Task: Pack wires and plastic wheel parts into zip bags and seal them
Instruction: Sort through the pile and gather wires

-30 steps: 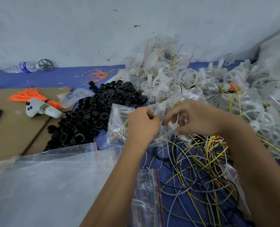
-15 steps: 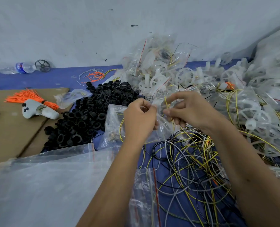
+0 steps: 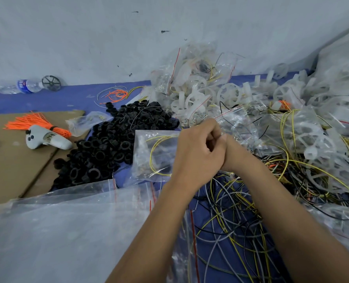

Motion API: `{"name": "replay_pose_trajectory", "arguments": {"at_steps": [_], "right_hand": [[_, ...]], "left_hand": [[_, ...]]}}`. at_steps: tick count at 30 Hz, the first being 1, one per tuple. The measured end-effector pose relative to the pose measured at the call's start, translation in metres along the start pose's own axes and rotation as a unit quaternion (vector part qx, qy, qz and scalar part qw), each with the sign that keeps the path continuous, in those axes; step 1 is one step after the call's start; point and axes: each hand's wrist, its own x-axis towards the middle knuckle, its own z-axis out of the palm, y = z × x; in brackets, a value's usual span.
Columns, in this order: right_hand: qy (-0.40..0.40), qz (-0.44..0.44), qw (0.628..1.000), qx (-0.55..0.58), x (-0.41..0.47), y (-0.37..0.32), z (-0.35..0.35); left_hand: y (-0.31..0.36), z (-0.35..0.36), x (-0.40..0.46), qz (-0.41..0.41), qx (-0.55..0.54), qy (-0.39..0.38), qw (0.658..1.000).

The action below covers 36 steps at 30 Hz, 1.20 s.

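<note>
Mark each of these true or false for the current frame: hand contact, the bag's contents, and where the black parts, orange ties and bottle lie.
1. The left hand and right hand are pressed close together. True.
2. The zip bag beside the left hand holds a yellow wire. True.
3. The black ring parts are packed in a sealed bag. False: they lie loose in a pile.
4. The orange tie bundle lies on the brown cardboard. True.
5. The water bottle stands upright. False: it lies on its side by the wall.
</note>
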Motion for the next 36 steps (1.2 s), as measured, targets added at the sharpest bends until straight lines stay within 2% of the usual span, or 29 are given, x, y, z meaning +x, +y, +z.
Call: {"name": "replay_pose_trajectory", "arguments": {"at_steps": [3, 5, 8, 11, 14, 17, 20, 22, 26, 31, 36], "right_hand": [[-0.117, -0.052, 0.99, -0.054, -0.001, 0.006, -0.005], [-0.113, -0.095, 0.989, -0.026, -0.003, 0.009, -0.005], [-0.098, -0.134, 0.978, 0.127, -0.006, 0.007, 0.003], [-0.063, -0.102, 0.972, 0.201, 0.0, 0.004, 0.004], [-0.095, -0.074, 0.974, 0.192, 0.0, -0.003, 0.007], [-0.148, -0.034, 0.977, 0.147, -0.006, -0.005, 0.008], [-0.088, -0.008, 0.994, 0.069, -0.002, -0.006, -0.005], [-0.045, 0.002, 0.999, 0.013, 0.001, -0.007, -0.022], [0.016, 0.022, 1.0, 0.012, -0.003, -0.009, -0.048], [-0.043, 0.014, 0.993, -0.107, -0.005, -0.013, -0.051], [-0.158, -0.033, 0.95, -0.267, 0.0, -0.023, -0.017]], "left_hand": [[-0.001, 0.0, -0.001, 0.014, -0.007, -0.012, 1.0], [0.0, 0.001, -0.002, 0.019, -0.018, -0.019, 0.999], [0.002, 0.0, -0.002, 0.015, -0.047, -0.018, 0.999], [0.006, -0.005, 0.001, -0.008, -0.109, -0.006, 0.994], [0.008, -0.011, 0.004, -0.025, -0.157, 0.013, 0.987], [0.003, -0.01, 0.003, -0.047, -0.16, 0.02, 0.986], [-0.015, -0.008, -0.001, -0.107, -0.113, 0.017, 0.988], [-0.029, -0.011, -0.002, -0.159, -0.071, -0.018, 0.985], [-0.053, -0.023, -0.003, -0.206, 0.147, -0.09, 0.963], [-0.068, -0.047, 0.0, -0.262, 0.252, -0.028, 0.931], [-0.069, -0.054, 0.0, -0.274, 0.28, 0.022, 0.92]]}}
